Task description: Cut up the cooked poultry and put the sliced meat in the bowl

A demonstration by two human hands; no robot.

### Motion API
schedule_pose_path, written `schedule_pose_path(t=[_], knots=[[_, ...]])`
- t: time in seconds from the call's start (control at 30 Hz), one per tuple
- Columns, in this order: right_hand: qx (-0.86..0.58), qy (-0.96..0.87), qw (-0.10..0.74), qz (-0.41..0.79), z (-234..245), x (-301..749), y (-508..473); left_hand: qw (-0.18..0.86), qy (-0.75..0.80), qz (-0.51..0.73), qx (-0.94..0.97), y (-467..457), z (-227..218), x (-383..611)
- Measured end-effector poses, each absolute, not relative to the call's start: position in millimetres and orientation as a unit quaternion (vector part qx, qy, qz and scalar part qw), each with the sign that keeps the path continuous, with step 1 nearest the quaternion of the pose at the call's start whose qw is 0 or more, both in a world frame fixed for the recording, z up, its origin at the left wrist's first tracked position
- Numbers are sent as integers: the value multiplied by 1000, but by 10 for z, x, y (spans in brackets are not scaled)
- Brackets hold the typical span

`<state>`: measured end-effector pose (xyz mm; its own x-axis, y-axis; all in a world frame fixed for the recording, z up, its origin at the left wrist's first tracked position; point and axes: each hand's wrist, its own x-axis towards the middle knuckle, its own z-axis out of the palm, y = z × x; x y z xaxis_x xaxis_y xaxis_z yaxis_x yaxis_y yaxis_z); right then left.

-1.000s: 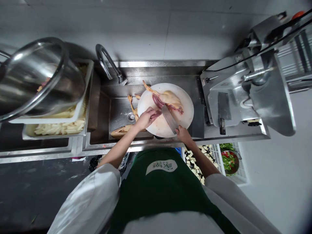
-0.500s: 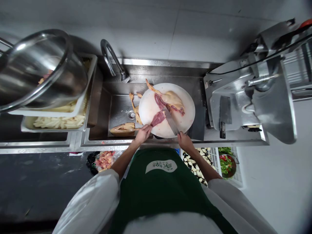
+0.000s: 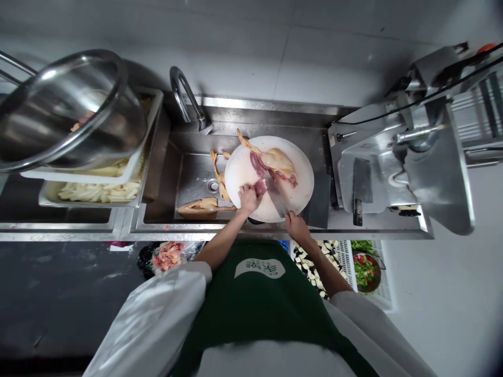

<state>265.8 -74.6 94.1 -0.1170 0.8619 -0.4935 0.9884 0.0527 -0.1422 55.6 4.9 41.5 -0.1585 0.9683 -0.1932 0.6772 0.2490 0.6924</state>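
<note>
A round white cutting board lies over the right part of a steel sink. On it rests a raw plucked bird, cut open with dark red flesh showing. My left hand is closed on a red piece of meat at the board's near side. My right hand grips the handle of a cleaver, its blade lying on the board next to the meat. Two more plucked birds lie in the sink basin.
A curved tap rises behind the sink. At left, a big steel bowl sits over trays of pale cut strips. A meat slicer with a second cleaver stands right. Below are a waste bag, cubed vegetables and greens.
My left hand drew a red piece of meat away from the bird toward the board's near edge, then came back onto the board, bunched over it beside the cleaver blade. The view shifted slightly.
</note>
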Motion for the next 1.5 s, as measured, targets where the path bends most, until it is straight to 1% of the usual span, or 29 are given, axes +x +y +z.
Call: schedule_pose_path(t=[0.1,0.17,0.27,0.33,0.4,0.53,0.7,0.77,0.9,1.07,1.2,1.4,1.5], knots=[[652,710,130,-231,943,2655,-757,424,650,324,541,13,473,612],[652,708,126,-241,957,2661,-750,503,591,361,517,25,521,521],[653,702,123,-256,980,2678,-725,622,514,350,476,100,569,289],[654,701,121,-258,992,2690,-711,656,507,324,455,139,551,115],[654,701,121,-258,1006,2695,-706,619,564,313,448,141,488,-49],[648,704,141,-255,1091,2673,-722,474,687,327,443,56,310,-276],[641,715,152,-235,1258,2547,-670,400,720,379,422,-129,165,-281],[641,719,142,-227,1288,2459,-601,397,721,413,390,-229,135,-233],[645,719,127,-226,1271,2277,-455,431,699,491,291,-466,111,-163],[644,717,135,-232,1228,2158,-374,462,647,573,200,-655,135,-204],[638,724,127,-227,1322,2074,-327,485,637,578,160,-678,158,-254],[634,746,51,-196,1555,1905,-198,506,627,575,139,-706,206,-280],[633,745,62,-202,1480,1942,-162,521,604,588,135,-637,308,-256]])
